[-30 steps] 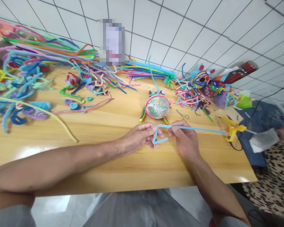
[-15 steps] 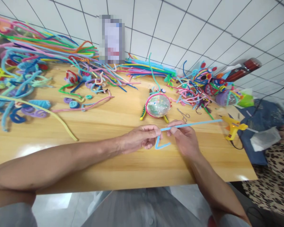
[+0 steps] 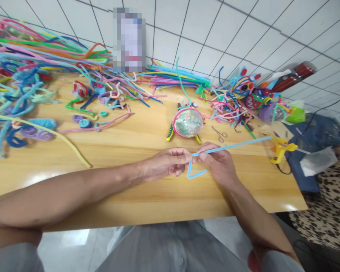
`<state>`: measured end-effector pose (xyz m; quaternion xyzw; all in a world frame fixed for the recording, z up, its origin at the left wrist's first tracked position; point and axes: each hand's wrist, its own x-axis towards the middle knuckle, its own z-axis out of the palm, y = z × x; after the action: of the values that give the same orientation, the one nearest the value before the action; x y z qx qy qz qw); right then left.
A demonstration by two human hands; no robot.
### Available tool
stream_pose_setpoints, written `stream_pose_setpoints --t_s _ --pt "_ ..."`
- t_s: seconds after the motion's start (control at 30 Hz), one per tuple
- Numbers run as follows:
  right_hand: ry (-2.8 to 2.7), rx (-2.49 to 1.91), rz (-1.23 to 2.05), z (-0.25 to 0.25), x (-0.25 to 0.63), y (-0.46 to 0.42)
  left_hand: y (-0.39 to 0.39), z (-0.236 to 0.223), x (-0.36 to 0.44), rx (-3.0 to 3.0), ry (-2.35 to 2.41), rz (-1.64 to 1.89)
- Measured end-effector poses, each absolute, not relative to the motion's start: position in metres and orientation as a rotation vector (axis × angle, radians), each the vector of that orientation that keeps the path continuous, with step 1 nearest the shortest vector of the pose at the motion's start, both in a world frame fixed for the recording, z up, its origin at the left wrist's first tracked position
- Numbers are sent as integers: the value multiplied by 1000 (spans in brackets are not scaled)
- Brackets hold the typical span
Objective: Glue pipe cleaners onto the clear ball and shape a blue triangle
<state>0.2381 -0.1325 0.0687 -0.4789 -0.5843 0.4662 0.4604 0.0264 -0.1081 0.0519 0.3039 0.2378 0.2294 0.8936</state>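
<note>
A light blue pipe cleaner (image 3: pixel 238 144) is held above the table between both hands. My left hand (image 3: pixel 172 160) pinches it at a bend. From there a short zigzag hangs down and turns back toward the right. My right hand (image 3: pixel 218 163) grips the straight part close beside the left fingertips, and the long end runs out to the right. Just beyond the hands lies a clear plastic dome (image 3: pixel 188 122) with a pink pipe-cleaner rim. Yellow-and-green handles of pliers (image 3: pixel 170 133) stick out from under it.
Small scissors (image 3: pixel 219 133) lie right of the dome. A yellow glue gun (image 3: pixel 282 149) rests near the right edge. Bundles of coloured pipe cleaners (image 3: pixel 178 77) line the tiled wall. Curled pieces (image 3: pixel 39 124) spread at left. A person in leopard print (image 3: pixel 334 196) is at far right.
The pipe cleaner's long end has tilted upward at the right. My right hand has slid closer to the left fingertips. The bent zigzag part now hangs lower, below the left hand.
</note>
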Motion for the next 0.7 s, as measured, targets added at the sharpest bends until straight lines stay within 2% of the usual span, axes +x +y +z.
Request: stream_pose_setpoints --t_s 0.43,0.7 --pt "-1519 -1099 1310 72 240 -134 -108 50 24 686 348 325" --pt "-1493 -1061 1198 70 240 -132 -109 50 24 643 409 397"
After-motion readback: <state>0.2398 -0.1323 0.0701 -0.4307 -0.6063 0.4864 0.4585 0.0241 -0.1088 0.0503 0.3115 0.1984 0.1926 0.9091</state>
